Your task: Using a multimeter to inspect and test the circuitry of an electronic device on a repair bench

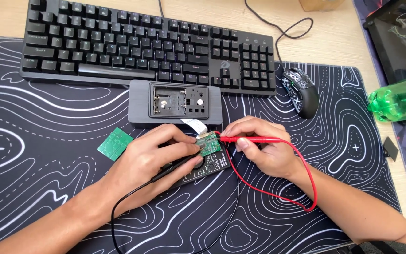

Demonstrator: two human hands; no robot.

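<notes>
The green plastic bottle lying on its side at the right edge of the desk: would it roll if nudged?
Probably. The green bottle lies on its side and looks round, so a nudge could set it rolling. Its thin, crinkled plastic suggests it is light and would dent under a squeeze. Whether it holds liquid cannot be told.

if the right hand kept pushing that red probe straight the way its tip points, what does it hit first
The right hand aims the red probe leftward, its tip at the small green circuit board pinched by the left hand. It would likely meet that board first, then the left fingers; depth is unclear.
</notes>
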